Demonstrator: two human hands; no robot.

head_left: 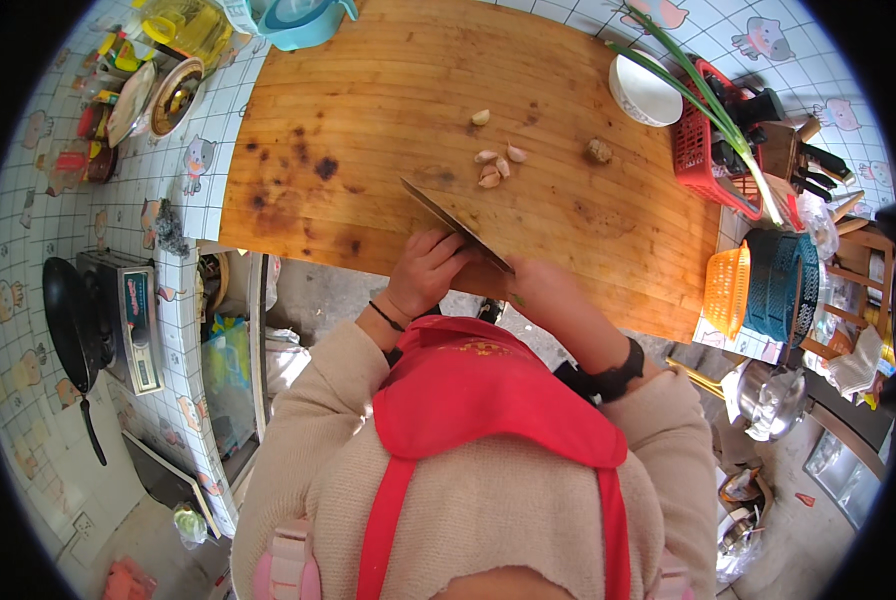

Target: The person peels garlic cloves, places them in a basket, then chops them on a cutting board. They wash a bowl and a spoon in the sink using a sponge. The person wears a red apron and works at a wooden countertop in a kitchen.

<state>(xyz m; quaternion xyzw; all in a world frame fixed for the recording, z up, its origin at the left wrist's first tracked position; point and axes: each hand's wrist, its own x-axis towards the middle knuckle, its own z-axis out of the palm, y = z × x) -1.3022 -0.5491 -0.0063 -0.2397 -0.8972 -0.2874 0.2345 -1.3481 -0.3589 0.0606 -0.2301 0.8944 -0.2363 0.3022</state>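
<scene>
My right hand [530, 280] is closed around the handle of a broad kitchen knife [452, 219]. The blade slants up and left across the near edge of the wooden board [368, 100]. My left hand [434, 270] has its fingers curled down right beside the blade; whatever lies under them is hidden. Beyond the knife are several garlic cloves [489, 178], and a single clove [480, 117] sits farther back. A brown knobbly lump [598, 151], perhaps ginger, rests to their right.
At the board's back right stand a white bowl [646, 90] and a red basket [706, 150] with green onions [733, 135] across it. Orange [728, 290] and dark teal [780, 285] baskets are nearer. A light-blue container [298, 22] stands at the back left, a black pan [73, 320] far left.
</scene>
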